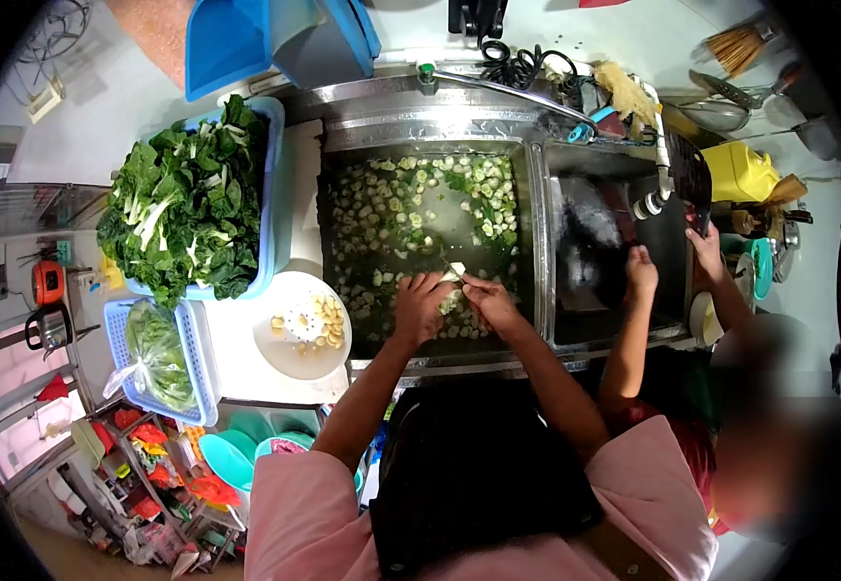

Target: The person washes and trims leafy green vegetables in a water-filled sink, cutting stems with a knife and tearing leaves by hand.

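Observation:
Over the left sink basin (527,242), full of water, my left hand (422,306) and my right hand (491,302) are close together. A pale white-green vegetable stem base (453,271) is pinched between their fingertips. A thin dark edge shows beside it, too small to name. Many cut vegetable ends (411,184) float around the water, mostly toward the far side and the right. Some float just below my hands. Both hands are closed, with fingers partly hidden from above.
At left stand a blue basket (273,194) heaped with leafy greens (188,203), a bowl (285,363) of pale pieces, and a basket (209,378) with bagged greens. Right, a co-worker's hands (642,271) work at the second basin (667,300), one holding a dark pan-like object (688,174).

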`<action>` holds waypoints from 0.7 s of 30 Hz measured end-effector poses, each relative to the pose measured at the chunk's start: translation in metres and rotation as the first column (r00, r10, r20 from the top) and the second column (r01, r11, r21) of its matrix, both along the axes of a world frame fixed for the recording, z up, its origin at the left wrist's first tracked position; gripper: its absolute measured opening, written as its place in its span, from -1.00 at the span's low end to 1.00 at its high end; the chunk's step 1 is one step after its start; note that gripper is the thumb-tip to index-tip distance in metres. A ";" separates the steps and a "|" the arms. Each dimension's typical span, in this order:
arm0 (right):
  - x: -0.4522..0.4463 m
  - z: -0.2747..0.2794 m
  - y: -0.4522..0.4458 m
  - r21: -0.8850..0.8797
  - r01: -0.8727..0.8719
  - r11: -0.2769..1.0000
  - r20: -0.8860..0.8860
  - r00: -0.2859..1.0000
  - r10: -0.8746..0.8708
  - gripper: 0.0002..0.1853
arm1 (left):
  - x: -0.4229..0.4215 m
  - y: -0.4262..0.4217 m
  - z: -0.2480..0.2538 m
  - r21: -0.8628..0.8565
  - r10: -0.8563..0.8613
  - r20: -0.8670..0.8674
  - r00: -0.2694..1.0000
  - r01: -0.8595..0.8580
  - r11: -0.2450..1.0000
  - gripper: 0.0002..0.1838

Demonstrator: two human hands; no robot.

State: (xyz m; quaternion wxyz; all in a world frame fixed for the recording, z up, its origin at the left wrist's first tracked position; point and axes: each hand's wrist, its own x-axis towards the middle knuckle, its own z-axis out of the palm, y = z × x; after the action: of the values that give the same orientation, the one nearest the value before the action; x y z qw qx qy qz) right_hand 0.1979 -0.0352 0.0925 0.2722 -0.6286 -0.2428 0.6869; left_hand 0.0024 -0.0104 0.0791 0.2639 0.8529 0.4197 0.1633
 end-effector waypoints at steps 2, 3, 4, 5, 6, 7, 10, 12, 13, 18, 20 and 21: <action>-0.004 -0.026 -0.010 0.147 0.014 0.989 0.059 0.998 -0.023 -0.60 | 0.000 -0.005 -0.009 -0.118 0.004 -0.008 1.000 -0.005 0.993 -0.47; -0.006 -0.068 -0.020 0.300 0.011 0.954 0.111 0.993 -0.046 -0.59 | 0.002 -0.007 -0.019 -0.183 0.013 -0.010 1.000 -0.014 0.983 -0.45; 0.002 -0.055 -0.018 0.161 -0.038 0.986 0.068 0.997 0.027 -0.55 | 0.004 -0.008 -0.025 -0.248 0.023 -0.013 1.000 -0.026 0.968 -0.42; 0.009 -0.041 -0.015 0.022 -0.101 0.995 0.023 0.995 0.101 -0.50 | 0.003 -0.009 -0.032 -0.371 0.016 -0.094 0.995 -0.050 0.927 -0.37; 0.014 -0.028 -0.010 -0.080 -0.081 0.993 -0.057 0.995 0.077 -0.47 | 0.000 -0.012 -0.039 -0.430 0.009 -0.058 0.998 -0.033 0.902 -0.36; 0.017 -0.021 -0.007 -0.185 -0.066 0.980 -0.131 0.991 0.042 -0.44 | -0.002 -0.015 -0.046 -0.489 0.002 -0.021 1.000 -0.012 0.872 -0.34; 0.025 0.000 -0.006 -0.231 -0.132 0.964 -0.255 0.964 0.071 -0.41 | -0.001 -0.030 -0.066 -0.695 0.055 0.176 0.983 0.085 0.714 -0.23; 0.026 -0.004 -0.003 -0.120 -0.201 0.972 -0.296 0.942 0.158 -0.44 | -0.002 -0.046 -0.109 -0.786 0.215 0.344 0.914 0.155 0.599 -0.20; 0.024 -0.006 -0.002 -0.095 -0.205 0.974 -0.231 0.956 0.179 -0.45 | 0.001 -0.039 -0.094 -0.801 0.218 0.325 0.920 0.146 0.581 -0.19; 0.013 -0.019 0.000 0.024 -0.193 0.981 -0.084 0.977 0.194 -0.49 | 0.014 -0.018 -0.037 -0.741 0.058 -0.158 0.986 -0.157 0.653 -0.22; 0.014 -0.016 0.006 -0.075 -0.188 0.979 -0.076 0.980 0.183 -0.50 | 0.012 -0.016 -0.052 -0.737 0.073 -0.096 0.993 -0.120 0.665 -0.25; 0.015 -0.015 0.008 -0.125 -0.184 0.975 -0.069 0.982 0.176 -0.51 | 0.012 -0.013 -0.050 -0.734 0.079 -0.063 0.995 -0.100 0.672 -0.26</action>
State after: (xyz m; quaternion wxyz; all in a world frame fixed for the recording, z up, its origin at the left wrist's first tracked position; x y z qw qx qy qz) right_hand 0.2128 -0.0270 0.0778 0.1738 -0.6005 -0.2453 0.7410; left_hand 0.0140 -0.0231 0.0295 0.5711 0.6551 0.4944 -0.0175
